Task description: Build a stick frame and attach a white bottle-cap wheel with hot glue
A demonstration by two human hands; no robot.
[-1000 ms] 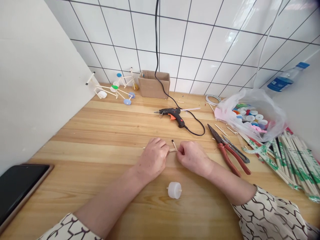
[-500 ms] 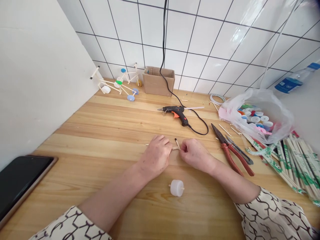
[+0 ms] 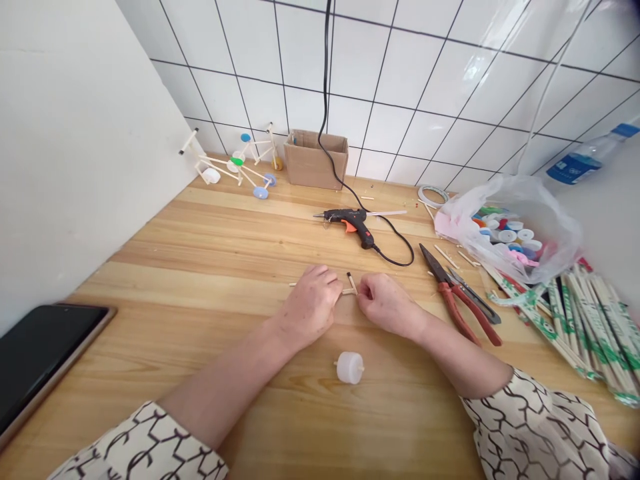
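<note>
My left hand (image 3: 316,298) is closed over a thin wooden stick (image 3: 347,291) low over the wooden table. One end of the stick shows to the left of the knuckles, the other towards my right hand. Close by on the right, my right hand (image 3: 387,303) is closed in a pinch at the joint where a short stick with a black tip (image 3: 352,283) meets the first one. Its fingertips are partly hidden. Nearer to me lies a white plastic cap wheel (image 3: 349,368) with a bit of stick poking out on both sides.
Beyond my hands lies a black glue gun (image 3: 350,220) with its cord. Red-handled pliers (image 3: 457,303) and a cutter (image 3: 483,300) are at right, near a bag of bottle caps (image 3: 520,233) and wrapped chopsticks (image 3: 590,327). Stick-and-cap models (image 3: 237,167), a cardboard box (image 3: 317,160) and a phone (image 3: 45,360) are around.
The whole view has shifted slightly, so everything appears a little higher and further left. Both hands keep the same hold on the sticks.
</note>
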